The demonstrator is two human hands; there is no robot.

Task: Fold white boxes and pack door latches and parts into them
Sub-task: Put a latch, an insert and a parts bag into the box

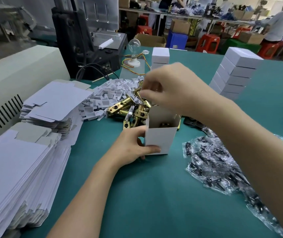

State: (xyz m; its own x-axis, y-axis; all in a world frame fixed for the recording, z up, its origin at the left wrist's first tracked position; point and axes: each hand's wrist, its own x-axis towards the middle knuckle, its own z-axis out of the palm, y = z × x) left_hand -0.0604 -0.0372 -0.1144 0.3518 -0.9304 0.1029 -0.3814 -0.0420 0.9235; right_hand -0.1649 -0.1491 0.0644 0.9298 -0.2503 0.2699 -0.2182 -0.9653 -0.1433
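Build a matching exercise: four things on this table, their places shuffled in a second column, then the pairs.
1 open white cardboard box
2 pile of brass door latches
3 clear plastic bags of black screws
4 stacked flat white box blanks

A left edge
B gripped by the left hand
C right side, near
D behind the open box

Pairs: 1-B, 2-D, 3-C, 4-A
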